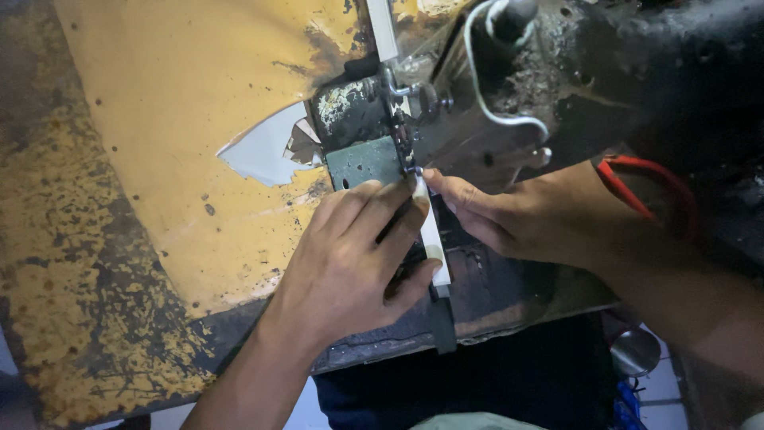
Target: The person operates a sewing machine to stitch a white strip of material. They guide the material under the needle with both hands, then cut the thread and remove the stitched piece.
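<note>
Here a narrow white strip [434, 239] lies lengthwise on a dark band [442, 318] and runs from the near edge of the bench [159, 199] up to the presser foot and needle [411, 163] of an old black sewing machine [605, 72]. A further length of the same white strip [383, 28] shows beyond the foot, at the far side, so part of it appears to have gone under the needle already, while the stretch between the hands remains on the near side; whether a seam is there cannot be made out.

The left hand [350, 263] lies over the strip from the left, its fingers [398, 211] pressed closed on the strip and the thumb pinning it lower down. The right hand [509, 219] comes in from the right, its fingertips [434, 179] pinched shut on the strip's edge just beside the foot.

Around them: a grey-green plate [362, 163] left of the needle, a bent white wire [493, 103] on the machine head, a red cord [645, 187] at the right wrist, and worn yellow paint with a torn patch showing pale grey [267, 151] on the bench top.
</note>
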